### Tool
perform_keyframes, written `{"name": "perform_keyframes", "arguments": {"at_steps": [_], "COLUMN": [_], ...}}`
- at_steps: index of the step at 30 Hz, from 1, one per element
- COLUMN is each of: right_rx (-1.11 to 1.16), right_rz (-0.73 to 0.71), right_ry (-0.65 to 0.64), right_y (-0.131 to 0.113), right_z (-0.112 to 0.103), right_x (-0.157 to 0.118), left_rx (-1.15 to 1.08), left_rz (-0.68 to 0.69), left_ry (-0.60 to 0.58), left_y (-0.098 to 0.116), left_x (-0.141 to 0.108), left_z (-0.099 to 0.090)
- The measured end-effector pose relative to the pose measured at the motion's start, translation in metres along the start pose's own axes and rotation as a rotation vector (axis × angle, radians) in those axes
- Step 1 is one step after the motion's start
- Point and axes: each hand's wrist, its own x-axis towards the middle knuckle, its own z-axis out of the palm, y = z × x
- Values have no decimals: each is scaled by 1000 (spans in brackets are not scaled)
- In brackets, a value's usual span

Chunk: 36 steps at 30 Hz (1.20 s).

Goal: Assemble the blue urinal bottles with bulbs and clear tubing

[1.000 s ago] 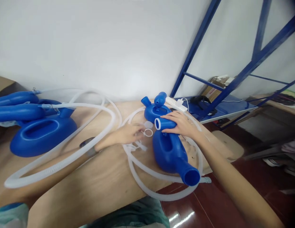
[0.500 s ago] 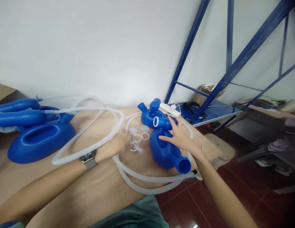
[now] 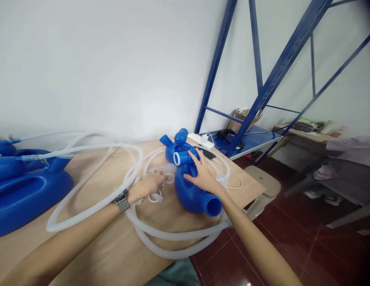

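Observation:
My left hand [image 3: 150, 183], a watch [image 3: 122, 200] on its wrist, is over a small group of translucent white rings. Its fingers are curled together and slightly blurred, and what they hold is hidden. One white ring [image 3: 170, 178] lies by the fingertips, another ring [image 3: 155, 196] below the hand. My right hand [image 3: 202, 174] has its thumb and fingers spread around a short blue tube [image 3: 186, 158] with a white rim. This tube lies across a blue plastic bottle [image 3: 187, 194], whose wide mouth faces me. Behind it stands a second blue bottle [image 3: 169, 150].
Clear hoses [image 3: 179, 234] loop over the wooden table [image 3: 92, 254]. More blue bottles [image 3: 53, 184] lie at left. A power strip [image 3: 199, 140], phone [image 3: 207, 153] and blue shelf frame [image 3: 216, 59] are at back right. A plastic stool [image 3: 262, 180] and a seated person [image 3: 351, 151] are beyond.
The view has turned right, so everything sits further left. My left hand has moved right over the rings, covering some. My right hand stays at the blue tube.

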Motion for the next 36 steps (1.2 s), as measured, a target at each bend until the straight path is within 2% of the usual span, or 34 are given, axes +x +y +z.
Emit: {"name": "perform_keyframes", "arguments": {"at_steps": [5, 8, 10, 11, 13, 16, 18, 21, 24, 28, 36], "right_rx": [-70, -246, -346, -375, -401, -385, -369, -400, -454, -502, -482], "right_rz": [58, 114, 65, 8, -143, -340, -345, -239, -183, -168, -118], "right_ry": [83, 209, 292, 325, 351, 292, 258, 242, 205, 214, 217], "right_y": [-12, -27, -36, -41, -47, -53, -54, -57, -60, -64, -69], "right_z": [18, 28, 31, 32, 32, 35, 40, 46, 46, 44, 45], "right_x": [4, 4, 3, 3, 2, 3, 4, 4, 1, -3, -1], "left_rx": [-105, -180, -235, -271, -355, -236, -50, 116, 191, 317, 321], "left_rz": [-54, -104, -96, -60, 121, 335, 359, 311, 278, 330, 356], "left_ry": [186, 298, 391, 447, 581, 690, 694, 659, 704, 779, 794], "left_y": [-1, 4, 15, 23, 44, 75, 88, 91, 86, 89, 91], "left_x": [-16, -35, -55, -66, -89, -111, -114, -110, -108, -115, -117], "left_z": [-17, -37, -50, -54, -57, -46, -33, -22, -23, -29, -27]}}
